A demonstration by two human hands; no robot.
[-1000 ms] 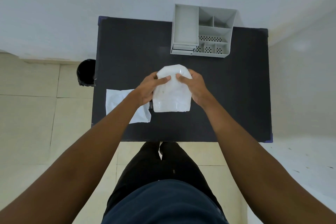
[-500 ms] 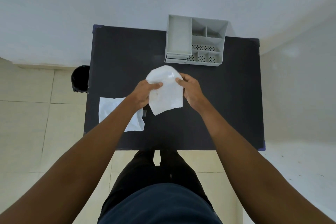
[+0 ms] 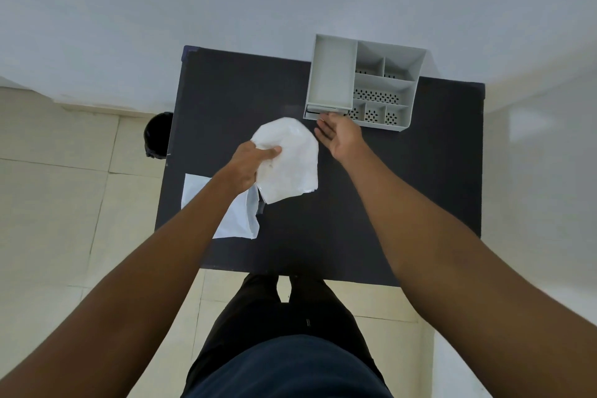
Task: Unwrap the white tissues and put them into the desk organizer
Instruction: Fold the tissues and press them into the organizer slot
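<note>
My left hand (image 3: 250,165) grips a pack of white tissues (image 3: 289,160) in clear plastic wrap, lifted over the middle of the black table (image 3: 420,203). My right hand (image 3: 339,134) is off the pack, fingers spread and empty, just right of it and close to the front left corner of the grey desk organizer (image 3: 332,81). The organizer stands at the table's far edge, with one long compartment on the left and several smaller perforated ones on the right. All compartments look empty.
A flat white sheet or wrapper (image 3: 239,220) lies on the table's left side, partly under my left forearm. A black bin (image 3: 158,134) stands on the tiled floor left of the table. A pale wall runs behind the table.
My right hand has let go of the tissue pack and moved toward the organizer's front edge. The left hand alone now holds the pack, which has tilted slightly.
</note>
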